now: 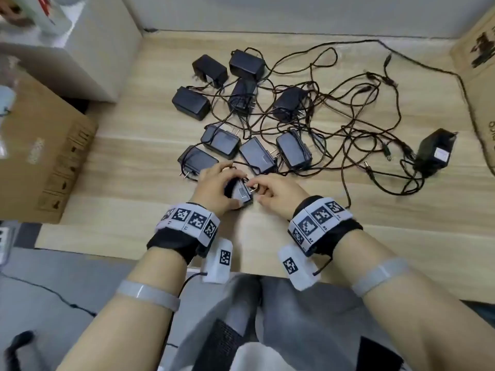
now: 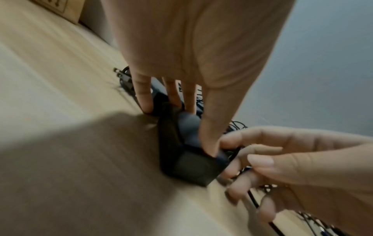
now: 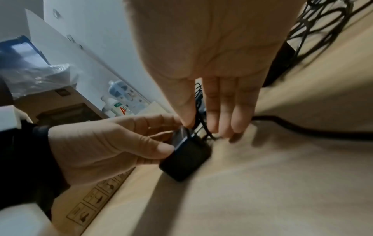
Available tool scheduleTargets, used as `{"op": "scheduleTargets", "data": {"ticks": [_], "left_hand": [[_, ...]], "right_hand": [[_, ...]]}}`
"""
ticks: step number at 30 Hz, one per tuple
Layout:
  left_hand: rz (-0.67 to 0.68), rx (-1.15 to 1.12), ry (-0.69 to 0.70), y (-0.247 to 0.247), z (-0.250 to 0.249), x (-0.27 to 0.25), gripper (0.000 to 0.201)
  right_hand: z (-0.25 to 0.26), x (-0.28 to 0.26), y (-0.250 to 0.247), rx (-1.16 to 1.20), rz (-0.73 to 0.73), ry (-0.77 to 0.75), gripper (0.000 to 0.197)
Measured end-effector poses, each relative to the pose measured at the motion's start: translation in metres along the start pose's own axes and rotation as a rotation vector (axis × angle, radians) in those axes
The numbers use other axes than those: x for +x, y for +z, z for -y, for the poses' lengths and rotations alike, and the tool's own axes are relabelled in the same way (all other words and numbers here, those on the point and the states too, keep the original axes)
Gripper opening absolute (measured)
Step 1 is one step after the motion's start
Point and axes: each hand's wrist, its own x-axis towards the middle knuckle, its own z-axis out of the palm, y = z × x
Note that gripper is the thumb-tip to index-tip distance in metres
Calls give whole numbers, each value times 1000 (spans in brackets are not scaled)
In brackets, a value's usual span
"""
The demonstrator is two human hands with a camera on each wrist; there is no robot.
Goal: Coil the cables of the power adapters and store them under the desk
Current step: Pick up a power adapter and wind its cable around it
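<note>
A black power adapter (image 1: 241, 193) rests on the wooden surface (image 1: 134, 145) near its front edge. My left hand (image 1: 222, 183) grips the adapter's body, thumb on its near side and fingers over the far side. In the left wrist view the thumb presses the adapter (image 2: 187, 161). My right hand (image 1: 263, 187) pinches the thin black cable (image 3: 198, 115) beside the adapter's prongs, between thumb and fingers. In the right wrist view the adapter (image 3: 187, 161) sits in the left hand (image 3: 113, 143). The cable's far end is lost in the tangle.
Several more black adapters (image 1: 222, 141) lie just beyond my hands, with a tangle of loose cables (image 1: 348, 116) to the right. A lone adapter (image 1: 435, 153) lies far right. A cardboard box (image 1: 45, 156) stands left, another piece of cardboard (image 1: 479, 76) right, and a white panel (image 1: 101, 49) back left.
</note>
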Motion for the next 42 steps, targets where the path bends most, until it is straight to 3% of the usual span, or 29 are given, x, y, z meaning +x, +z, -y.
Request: {"op": "scheduleTargets", "data": {"ticks": [4, 9, 12, 15, 18, 20, 23, 26, 29, 33, 36, 40, 42], "left_hand": [[72, 125, 4, 3, -4, 3, 78], [-9, 73, -19, 5, -6, 6, 58], [-49, -257, -41, -4, -10, 1, 46], [-9, -831, -113, -21, -21, -10, 37], [70, -1280, -198, -37, -31, -19, 50], [109, -1448, -192, -45, -36, -22, 57], [133, -1465, -138, -52, -44, -26, 60], [183, -1477, -105, -56, -52, -30, 65], [204, -1547, -93, -58, -59, -34, 56], [227, -1578, -61, -61, -63, -36, 54], [221, -1586, -36, -65, -63, -34, 45], [109, -1534, -69, -71, -59, -26, 32], [80, -1513, -131, -73, -56, -22, 35]], "right_hand": [[-4, 6, 5, -48, -50, 28, 38], [-6, 14, 4, -11, -75, 42, 34], [-9, 16, 0, 77, -98, 93, 30], [-10, 15, -6, 370, -188, 158, 21], [2, 8, -21, 391, -422, 68, 22], [19, -1, -35, 325, -582, -23, 20], [44, -14, -47, 192, -646, -141, 24], [60, -21, -50, 114, -468, -197, 33], [68, -26, -52, 395, -289, -171, 31], [58, -25, -59, 264, -312, -129, 22], [54, -27, -68, 54, -228, -86, 33], [55, -27, -76, 8, -338, -67, 37], [57, -26, -79, 20, -404, -80, 35]]}}
